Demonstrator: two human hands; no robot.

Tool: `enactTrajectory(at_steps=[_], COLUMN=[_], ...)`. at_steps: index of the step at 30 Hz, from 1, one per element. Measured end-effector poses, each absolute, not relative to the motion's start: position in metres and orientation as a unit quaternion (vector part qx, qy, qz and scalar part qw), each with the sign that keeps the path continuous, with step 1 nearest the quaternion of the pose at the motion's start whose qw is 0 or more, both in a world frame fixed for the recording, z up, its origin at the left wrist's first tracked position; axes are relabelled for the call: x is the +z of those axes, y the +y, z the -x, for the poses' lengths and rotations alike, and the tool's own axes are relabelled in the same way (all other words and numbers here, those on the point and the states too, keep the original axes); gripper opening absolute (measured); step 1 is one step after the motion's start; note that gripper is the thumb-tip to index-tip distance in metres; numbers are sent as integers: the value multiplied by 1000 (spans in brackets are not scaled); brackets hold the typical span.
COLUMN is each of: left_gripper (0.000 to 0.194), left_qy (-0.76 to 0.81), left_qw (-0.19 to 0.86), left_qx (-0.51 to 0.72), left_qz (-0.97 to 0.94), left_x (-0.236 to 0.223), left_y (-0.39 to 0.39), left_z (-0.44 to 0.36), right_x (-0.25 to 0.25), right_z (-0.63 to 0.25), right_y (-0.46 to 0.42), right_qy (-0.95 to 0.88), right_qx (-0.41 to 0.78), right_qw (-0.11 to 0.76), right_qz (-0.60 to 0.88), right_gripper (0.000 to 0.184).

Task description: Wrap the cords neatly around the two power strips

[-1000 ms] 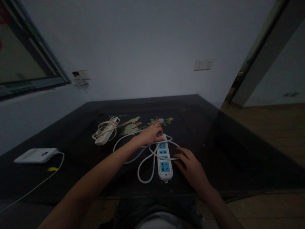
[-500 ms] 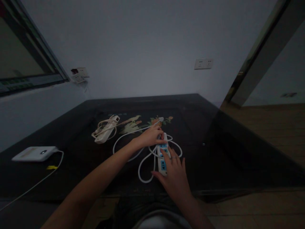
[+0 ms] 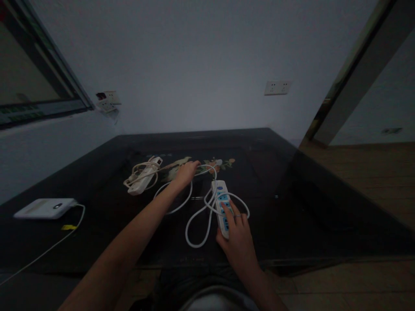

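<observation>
A white power strip (image 3: 220, 186) with blue sockets lies lengthwise before me on the dark table. My right hand (image 3: 238, 231) grips its near end, thumb on the left side and fingers over the sockets. Loops of white cord (image 3: 197, 246) lie across and beside the strip. Farther off to the left, my left hand (image 3: 187, 172) is closed on a stretch of this cord, which arcs back to the strip's far end. What looks like a white plug (image 3: 218, 162) rests on the table's painted flowers.
Left of my left hand lies another power strip (image 3: 142, 183), wrapped in its own cord. A white power bank-like device (image 3: 47, 208) with a cable and a yellow tag (image 3: 68, 227) sits at the table's left. Wall sockets (image 3: 278, 87) are above the black table (image 3: 275, 172).
My left hand has moved left and away from the strip's far end, drawing cord out into an arc. My right hand stays on the strip, which has shifted slightly.
</observation>
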State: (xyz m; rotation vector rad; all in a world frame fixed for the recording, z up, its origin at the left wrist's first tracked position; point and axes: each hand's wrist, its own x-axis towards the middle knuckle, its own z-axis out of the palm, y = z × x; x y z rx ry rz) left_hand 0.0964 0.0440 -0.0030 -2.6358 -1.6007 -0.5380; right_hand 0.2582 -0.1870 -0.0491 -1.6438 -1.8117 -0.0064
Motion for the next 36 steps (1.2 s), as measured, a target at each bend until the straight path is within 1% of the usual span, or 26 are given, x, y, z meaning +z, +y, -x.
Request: enactTrajectory(at_steps=[3,6,9,11,13,15,16,20,25,27,29,32,34,36], left_gripper=[30,43,53,51,43,40,41,54,77,81,78,64,57,53], left_qy=[-509,-486,-425,-362,-302,-268,-259,-262,-283,-307,-345,-371,-331,-269], left_qw=[28,50,72,97,111,99,89,69,33,15,17,63,89,86], left_qx=[-149,-145,-151,-162,-171,-173,-175,-190,-213,-230,-242,-231,-204,-174], left_qz=[847,860,889,913,931,943,946,944,934,923,907,897,917,943], left_x=[-14,-17,-13,-10,-9,-9,-9,-15,-22,-24,-26,-26,-25,-22], left_y=[34,20,1,-13,-25,-32,-33,-34,-35,-35,-32,-28,-27,-29], left_z=[-88,-91,-98,-102,-102,-100,-99,-96,-101,-105,-110,-118,-124,-129], right_x=[-52,-54,-57,-58,-58,-58,-58,-56,-50,-47,-44,-37,-31,-24], right_z=[-263,-268,-273,-275,-278,-280,-280,-281,-286,-289,-291,-293,-294,-297], right_y=[-186,-186,-187,-188,-190,-192,-193,-198,-205,-207,-210,-213,-215,-216], right_qy=[-698,-700,-699,-703,-708,-713,-714,-710,-693,-694,-697,-703,-706,-707], right_qx=[5,11,15,17,19,21,22,27,20,17,12,6,3,-7], right_qw=[358,362,373,380,384,388,390,404,433,436,437,440,442,446], right_qz=[620,615,610,601,592,584,581,576,576,572,568,559,554,549], right_gripper=[59,58,61,61,61,59,59,56,53,51,50,50,50,49])
